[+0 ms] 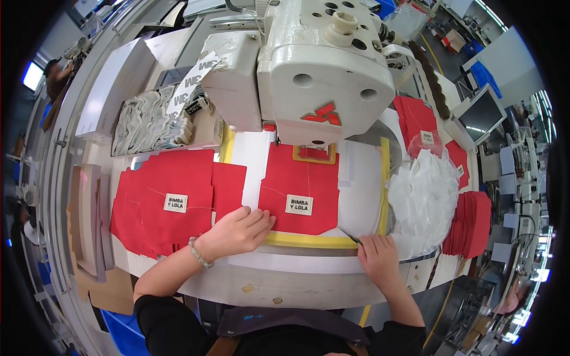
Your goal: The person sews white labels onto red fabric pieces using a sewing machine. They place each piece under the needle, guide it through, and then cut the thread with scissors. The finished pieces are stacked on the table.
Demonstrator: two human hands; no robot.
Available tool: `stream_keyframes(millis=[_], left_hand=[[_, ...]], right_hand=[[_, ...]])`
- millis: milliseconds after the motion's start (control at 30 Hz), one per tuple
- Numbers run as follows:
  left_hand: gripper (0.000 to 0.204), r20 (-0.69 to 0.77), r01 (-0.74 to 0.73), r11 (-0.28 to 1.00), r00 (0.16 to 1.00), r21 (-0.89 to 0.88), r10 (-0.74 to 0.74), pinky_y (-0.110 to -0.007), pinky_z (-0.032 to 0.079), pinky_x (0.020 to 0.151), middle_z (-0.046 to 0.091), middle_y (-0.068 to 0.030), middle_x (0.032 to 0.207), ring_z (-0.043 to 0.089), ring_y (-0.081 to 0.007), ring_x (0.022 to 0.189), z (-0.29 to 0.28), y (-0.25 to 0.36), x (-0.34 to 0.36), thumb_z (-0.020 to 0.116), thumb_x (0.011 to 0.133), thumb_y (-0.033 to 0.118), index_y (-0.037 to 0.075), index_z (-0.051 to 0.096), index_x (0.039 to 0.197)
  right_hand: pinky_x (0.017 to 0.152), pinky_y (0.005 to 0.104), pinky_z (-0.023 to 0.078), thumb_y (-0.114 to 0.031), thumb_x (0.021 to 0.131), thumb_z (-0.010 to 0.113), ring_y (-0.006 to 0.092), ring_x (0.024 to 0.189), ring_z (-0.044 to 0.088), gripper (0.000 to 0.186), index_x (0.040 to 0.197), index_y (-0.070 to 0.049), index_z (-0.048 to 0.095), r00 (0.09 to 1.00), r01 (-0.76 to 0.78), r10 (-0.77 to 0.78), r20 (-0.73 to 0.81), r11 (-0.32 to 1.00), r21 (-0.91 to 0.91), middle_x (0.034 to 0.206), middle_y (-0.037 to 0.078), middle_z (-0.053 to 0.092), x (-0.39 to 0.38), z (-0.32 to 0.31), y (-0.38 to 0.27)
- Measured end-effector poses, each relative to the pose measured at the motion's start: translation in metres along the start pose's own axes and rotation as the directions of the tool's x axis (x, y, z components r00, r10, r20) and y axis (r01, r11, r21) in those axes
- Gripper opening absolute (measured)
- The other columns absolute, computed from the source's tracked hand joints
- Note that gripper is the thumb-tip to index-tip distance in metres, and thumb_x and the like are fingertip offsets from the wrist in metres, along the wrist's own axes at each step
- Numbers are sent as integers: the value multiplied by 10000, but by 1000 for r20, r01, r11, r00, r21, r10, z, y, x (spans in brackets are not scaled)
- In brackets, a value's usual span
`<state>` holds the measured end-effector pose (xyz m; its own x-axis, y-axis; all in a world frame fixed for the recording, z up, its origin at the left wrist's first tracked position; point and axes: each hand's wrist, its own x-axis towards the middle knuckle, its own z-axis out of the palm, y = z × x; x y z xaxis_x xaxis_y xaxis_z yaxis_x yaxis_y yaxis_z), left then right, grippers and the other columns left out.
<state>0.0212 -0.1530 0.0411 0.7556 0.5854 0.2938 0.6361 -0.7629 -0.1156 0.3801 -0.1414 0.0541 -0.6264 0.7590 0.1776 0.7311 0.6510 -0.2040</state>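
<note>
A red fabric panel (301, 223) with a cream label (298, 204) lies under the head of a white sewing machine (326, 71). Its far edge sits beneath a small yellow-edged frame (314, 154). My left hand (240, 230) rests with extended fingers on the panel's near left corner. In my closed right hand (378, 255) is a thin dark pointed tool (355, 240), its tip close to the near right corner; most of it is hidden by the fingers. Loose thread crosses the panel. Beside my left hand lies a stack of red labelled panels (160, 222).
Yellow tape (314, 240) borders the white work plate. Right of it sit a heap of white pieces (421, 202) and stacked red pieces (469, 225). At left are a box of folded pale labels (151, 121) and a long cardboard tray (89, 219). A monitor (480, 115) stands far right.
</note>
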Motion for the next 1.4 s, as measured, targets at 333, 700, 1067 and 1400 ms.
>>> stream_keyframes(millis=[333,700,1067,1400], left_hand=[[230,-161,88,812,963,-578,-219,-298,546,583,712,-118,1041,665,-192,676,-21,6,-10,679,738,56,25,693,966],[234,-132,-72,969,990,-237,41,-228,510,577,697,-112,1011,625,-107,651,-39,45,-28,677,735,86,11,671,957],[229,-146,-113,942,987,-317,70,-233,513,552,716,-109,986,629,-103,623,-43,47,-20,685,737,48,-4,690,960],[148,268,352,-108,445,-930,-855,-260,600,723,720,-127,938,733,-195,830,-54,-8,-12,596,923,-54,-81,677,1044]], right_hand=[[672,268,467,-61,973,514,158,703,593,277,1241,-26,576,901,-382,407,150,579,721,883,109,632,49,-19,18],[512,298,397,-178,782,718,137,504,495,394,1174,-160,684,904,386,-408,-126,907,-168,714,-10,489,134,2,1],[528,277,403,-123,776,648,119,526,519,323,1096,-128,688,849,508,-517,-111,856,-98,736,-34,521,153,32,-9],[516,324,434,-289,817,747,185,528,557,369,1143,-142,658,950,273,-276,-148,961,-44,809,-5,563,129,24,13]])
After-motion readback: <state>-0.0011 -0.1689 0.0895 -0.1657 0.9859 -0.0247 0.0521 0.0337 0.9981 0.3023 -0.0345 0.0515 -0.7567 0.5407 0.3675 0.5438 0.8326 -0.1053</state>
